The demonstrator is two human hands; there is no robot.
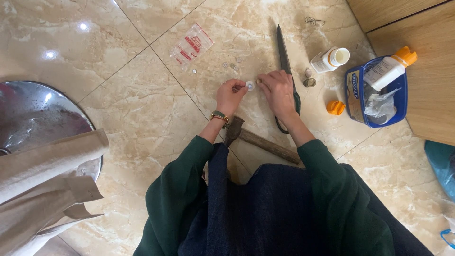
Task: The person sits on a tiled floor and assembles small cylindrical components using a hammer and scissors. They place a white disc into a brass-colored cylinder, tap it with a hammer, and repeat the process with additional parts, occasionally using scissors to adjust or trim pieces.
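Dark cloth [265, 208] over my lap nearest; at twelve o'clock left hand [230, 95] pinches a small white disc [249, 85], right hand [277, 90] fingers closed meeting it above scissors [286, 71]—I judge fitting underway, steady alignment needed next.

Small round piece [249, 85] pinched between left hand [230, 95] and right hand [278, 90], too tiny to identify. Scissors [287, 71] partly hidden under the right hand. Hammer [258, 139] head tucked behind the left wrist. Metal basin [33, 118] cut off at the left edge. Tiny round bits [232, 64] scattered on floor tiles [142, 104], too small to tell.
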